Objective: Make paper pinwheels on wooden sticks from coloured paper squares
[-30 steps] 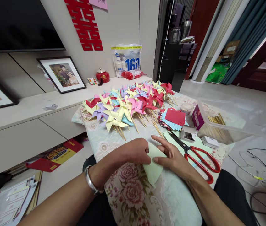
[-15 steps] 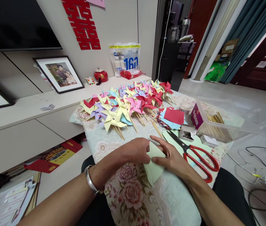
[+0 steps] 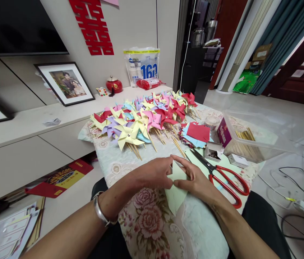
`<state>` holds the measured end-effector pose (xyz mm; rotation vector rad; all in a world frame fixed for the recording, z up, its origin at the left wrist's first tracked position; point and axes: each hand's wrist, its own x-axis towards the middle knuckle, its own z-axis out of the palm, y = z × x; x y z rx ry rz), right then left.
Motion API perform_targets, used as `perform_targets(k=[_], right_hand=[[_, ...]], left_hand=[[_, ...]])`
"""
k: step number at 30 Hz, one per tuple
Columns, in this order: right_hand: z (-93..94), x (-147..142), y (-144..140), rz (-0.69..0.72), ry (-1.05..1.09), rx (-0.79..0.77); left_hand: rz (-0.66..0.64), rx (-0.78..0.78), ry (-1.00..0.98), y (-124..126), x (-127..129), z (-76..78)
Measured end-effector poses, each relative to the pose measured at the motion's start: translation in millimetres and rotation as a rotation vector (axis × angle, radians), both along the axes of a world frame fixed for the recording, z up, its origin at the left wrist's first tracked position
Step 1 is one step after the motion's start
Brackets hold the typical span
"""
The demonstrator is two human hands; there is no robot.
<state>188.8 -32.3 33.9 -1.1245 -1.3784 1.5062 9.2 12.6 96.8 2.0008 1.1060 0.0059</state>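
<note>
From the head view I see my left hand [image 3: 156, 173] and right hand [image 3: 196, 180] meeting over a pale green paper [image 3: 176, 190] on the flowered cloth [image 3: 146, 219] at the near table edge. Both hands are closed on the sheet: left fingers pinch its left edge, right thumb and fingers hold its upper right side, and the fingertips of the two hands touch above it. The paper's lower point hangs toward 6 o'clock. A bracelet [image 3: 99, 212] sits on my left wrist. Red scissors [image 3: 222, 176] lie just beside my right hand at 3 o'clock, blades pointing toward 10 o'clock. At 12 o'clock, well apart, a heap of pinwheels [image 3: 143, 120] covers the table. A stack of paper squares [image 3: 197, 135] lies at 1 o'clock, with a clear box [image 3: 251, 138] of sticks to its right.
</note>
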Motion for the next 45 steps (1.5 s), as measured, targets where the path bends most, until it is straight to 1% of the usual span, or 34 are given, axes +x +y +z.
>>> perform_targets(k=[2, 4, 6, 7, 10, 11, 14, 15, 17, 19, 23, 28, 35, 37, 39, 40, 42, 43, 45], right_hand=[[-0.8, -1, 0, -0.012, 0.016, 0.006], [-1.0, -2, 1, -0.034, 0.039, 0.001], [-0.5, -3, 2, -0.059, 0.066, -0.031], [0.2, -3, 2, -0.073, 0.082, -0.053], [2.9, -4, 4, -0.134, 0.13, -0.093], [3.9, -5, 4, -0.161, 0.146, -0.094], [6.4, -6, 4, -0.218, 0.184, -0.084], [6.8, -6, 4, -0.229, 0.187, -0.078], [6.8, -6, 3, -0.24, 0.18, -0.058], [5.5, -7, 3, -0.25, 0.163, -0.036], [1.7, -6, 4, -0.256, 0.114, 0.025], [0.2, -5, 5, -0.239, 0.083, 0.033], [-2.6, -4, 5, -0.216, 0.086, -0.001], [-3.5, -4, 4, -0.212, 0.095, 0.011], [-4.0, -3, 3, -0.268, 0.029, 0.106], [-4.0, -2, 2, -0.315, -0.044, 0.195], [-3.2, 1, 1, -0.397, -0.231, 0.434], [-2.4, 1, 0, -0.405, -0.315, 0.558], [0.0, 1, -1, -0.339, -0.425, 0.765]], left_hand=[[0.028, -0.037, -0.037, 1, -1, -2.2], [0.106, -0.137, -0.121, 1, -3, -6.9], [0.245, -0.262, -0.254, -1, -6, -13.8], [0.337, -0.31, -0.333, -2, -7, -17.9], [0.599, -0.397, -0.567, -11, -9, -30.6], [0.655, -0.437, -0.608, -14, -9, -34.4], [0.68, -0.572, -0.796, -27, -4, -43.3], [0.681, -0.591, -0.844, -30, -1, -45.6], [0.75, -0.604, -0.868, -36, 5, -49.4], [0.788, -0.593, -0.893, -39, 11, -52.8], [0.771, -0.573, -0.96, -40, 18, -57.7], [0.806, -0.556, -0.962, -39, 20, -59.5], [0.848, -0.571, -0.94, -40, 21, -56.9], [0.876, -0.569, -0.936, -39, 20, -55.8], [0.931, -0.554, -0.939, -36, 19, -54.7], [0.955, -0.545, -0.951, -35, 18, -54.5], [0.981, -0.532, -0.991, -31, 15, -54.7], [0.984, -0.527, -1.008, -30, 13, -55.3], [0.991, -0.514, -1.02, -27, 9, -57.3]])
